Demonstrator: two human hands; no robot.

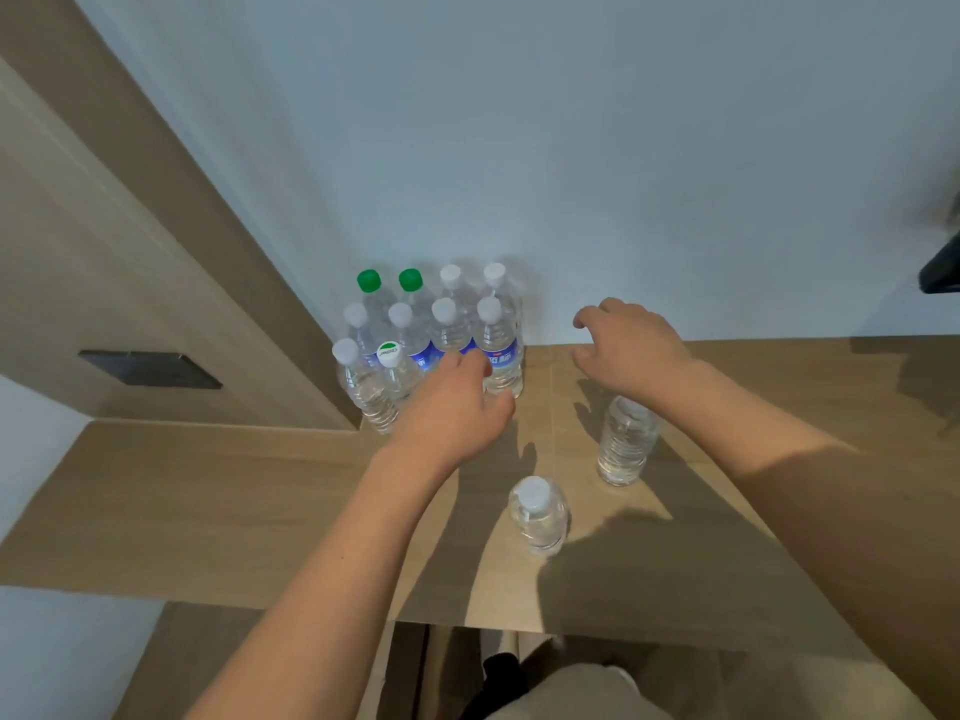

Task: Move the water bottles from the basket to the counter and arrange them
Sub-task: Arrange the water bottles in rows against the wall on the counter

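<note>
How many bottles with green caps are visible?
2: the left green cap and the right green cap, side by side in the back row by the wall. None seems hidden.

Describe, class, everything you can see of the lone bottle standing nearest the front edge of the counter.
The nearest bottle is small, of clear plastic with a white cap, seen almost from above. It looks full of water, with no label visible. It stands upright on the wooden counter, apart from the grouped bottles at the wall and from the second loose bottle. Neither hand touches it.
</note>
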